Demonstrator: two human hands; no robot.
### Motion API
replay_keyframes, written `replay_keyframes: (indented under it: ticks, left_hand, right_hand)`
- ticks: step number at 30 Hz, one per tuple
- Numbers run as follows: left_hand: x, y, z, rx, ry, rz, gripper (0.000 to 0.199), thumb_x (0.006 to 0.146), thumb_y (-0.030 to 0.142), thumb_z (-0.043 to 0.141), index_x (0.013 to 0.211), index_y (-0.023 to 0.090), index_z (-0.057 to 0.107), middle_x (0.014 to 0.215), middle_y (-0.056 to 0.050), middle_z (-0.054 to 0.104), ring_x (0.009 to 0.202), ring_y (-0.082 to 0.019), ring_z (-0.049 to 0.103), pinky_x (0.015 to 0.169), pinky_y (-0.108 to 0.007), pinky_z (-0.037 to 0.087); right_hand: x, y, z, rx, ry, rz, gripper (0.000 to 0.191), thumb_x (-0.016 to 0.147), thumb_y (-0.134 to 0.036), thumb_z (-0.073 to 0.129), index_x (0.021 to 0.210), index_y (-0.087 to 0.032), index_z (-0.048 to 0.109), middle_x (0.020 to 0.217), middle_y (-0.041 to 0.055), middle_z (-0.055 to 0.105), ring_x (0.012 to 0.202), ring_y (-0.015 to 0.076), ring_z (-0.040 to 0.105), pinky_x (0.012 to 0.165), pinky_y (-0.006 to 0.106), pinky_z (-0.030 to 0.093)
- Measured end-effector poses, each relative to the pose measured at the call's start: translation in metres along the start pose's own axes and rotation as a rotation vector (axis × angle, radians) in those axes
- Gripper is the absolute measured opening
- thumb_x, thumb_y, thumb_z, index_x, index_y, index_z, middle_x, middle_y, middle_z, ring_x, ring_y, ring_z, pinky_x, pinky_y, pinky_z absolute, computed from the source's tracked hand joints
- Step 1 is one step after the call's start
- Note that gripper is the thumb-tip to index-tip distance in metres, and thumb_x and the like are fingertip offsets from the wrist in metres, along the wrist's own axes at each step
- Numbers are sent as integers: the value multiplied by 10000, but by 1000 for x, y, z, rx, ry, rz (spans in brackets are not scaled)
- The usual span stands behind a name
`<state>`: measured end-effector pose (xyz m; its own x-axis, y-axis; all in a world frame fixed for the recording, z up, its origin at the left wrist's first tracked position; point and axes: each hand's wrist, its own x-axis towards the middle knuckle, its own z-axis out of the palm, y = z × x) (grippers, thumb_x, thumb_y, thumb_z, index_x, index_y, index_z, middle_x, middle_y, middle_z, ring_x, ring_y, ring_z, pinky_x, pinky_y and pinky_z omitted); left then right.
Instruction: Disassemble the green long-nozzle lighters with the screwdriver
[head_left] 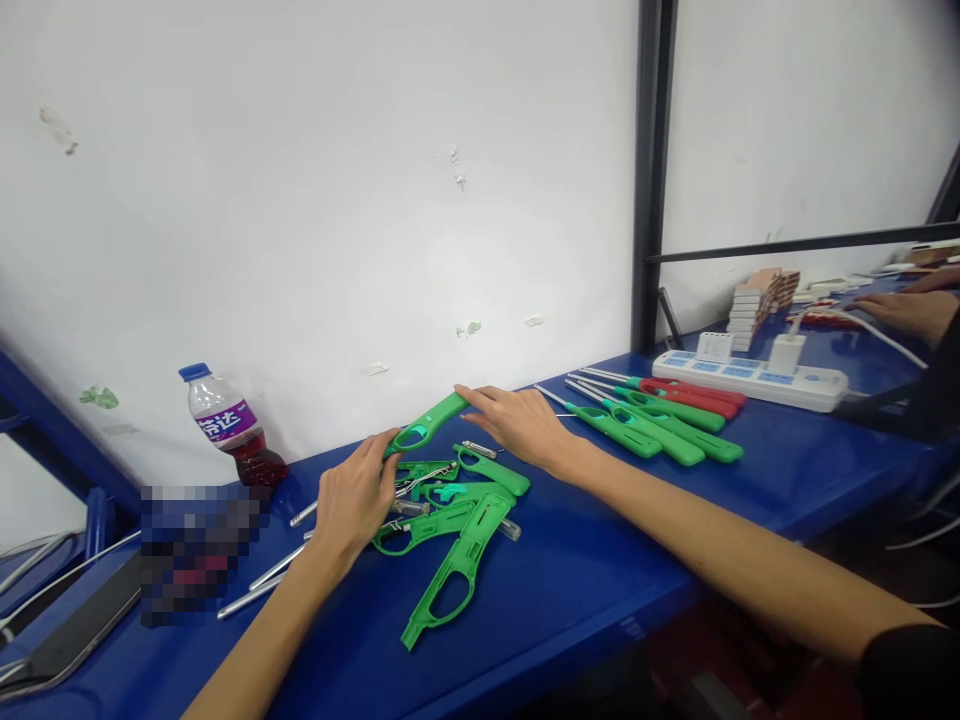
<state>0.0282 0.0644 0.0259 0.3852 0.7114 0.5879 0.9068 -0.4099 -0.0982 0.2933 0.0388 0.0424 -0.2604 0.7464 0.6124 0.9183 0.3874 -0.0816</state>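
Head view showed one green casing (442, 412) between the left hand (356, 495) and right hand (521, 425), its long axis rising rightward. Left fingers pinched its looped end, right fingers its butt. Loose parts (489, 515) lay below the fingers, with bare desk (585, 590) from there to the front edge. Right of the right fingers lay four green lighters (660, 436) and two red ones (697, 391).

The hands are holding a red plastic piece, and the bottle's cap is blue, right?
Almost! The head view shows the left hand and right hand holding a green plastic piece, not a red one. The cap is blue.
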Motion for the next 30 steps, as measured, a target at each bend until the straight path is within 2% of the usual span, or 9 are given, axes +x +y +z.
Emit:
replay_keyframes:
  ticks: [5, 7, 12, 15, 17, 20, 23, 30]
  left_hand:
    - [-1, 1, -1, -27, 21, -11, 334, 1040, 319, 447, 1354, 291, 559, 1265, -13, 732, 958, -245, 729, 668, -305, 426]
    - [-1, 1, -1, -33, 32, -9, 326, 1029, 309, 461, 1336, 294, 570, 1243, -4, 739, 959, -239, 728, 675, -300, 426]
    - [0, -1, 1, -22, 73, 21, 308, 1018, 284, 465, 1295, 291, 598, 1181, 13, 757, 811, -208, 725, 620, -292, 398]
    - [1, -3, 2, 2, 101, 40, 315, 1012, 279, 467, 1293, 288, 610, 1175, 15, 759, 737, -212, 711, 572, -303, 357]
    - [1, -5, 2, 13, 114, 48, 309, 1006, 277, 475, 1278, 289, 622, 1156, 21, 763, 749, -220, 715, 568, -307, 349]
    - [0, -6, 2, 15, 129, 48, 293, 1002, 277, 487, 1258, 286, 629, 1145, 32, 765, 772, -214, 722, 586, -305, 368]
    - [-1, -5, 1, 17, 148, 43, 294, 1001, 275, 491, 1262, 285, 624, 1147, 38, 765, 752, -198, 719, 586, -302, 373]
    - [-2, -2, 1, 11, 173, 38, 264, 980, 277, 518, 1205, 280, 654, 1043, 38, 782, 650, -175, 690, 554, -290, 358]
  right_hand:
    - [0, 0, -1, 238, 35, 55, 469, 1058, -429, 492, 1491, -256, 535, 1351, 110, 698, 1053, 251, 700, 808, 328, 455]
    - [2, 0, 0, 365, 66, 104, 431, 1053, -466, 487, 1417, -267, 605, 1288, 81, 731, 1020, 227, 695, 843, 330, 463]
    - [9, 4, 5, 725, 84, 284, 374, 1008, -495, 543, 1267, -257, 670, 1030, 30, 789, 669, 134, 619, 655, 276, 473]
    - [12, 9, 7, 932, -9, 397, 417, 951, -481, 625, 1254, -202, 684, 1008, 68, 789, 547, 103, 522, 497, 251, 413]
    - [13, 11, 7, 1055, -87, 450, 390, 909, -479, 678, 1155, -181, 731, 1012, 85, 788, 495, 79, 438, 432, 241, 348]
    - [14, 14, 5, 1208, -168, 488, 351, 869, -517, 724, 976, -184, 758, 979, 72, 785, 464, 50, 325, 416, 230, 287]
    - [14, 14, 2, 1314, -208, 512, 353, 850, -537, 747, 903, -189, 733, 909, 42, 767, 438, 30, 231, 420, 227, 258]
    - [14, 16, 0, 1375, -249, 540, 362, 814, -522, 792, 805, -170, 706, 761, 7, 709, 434, 27, 219, 427, 232, 227]
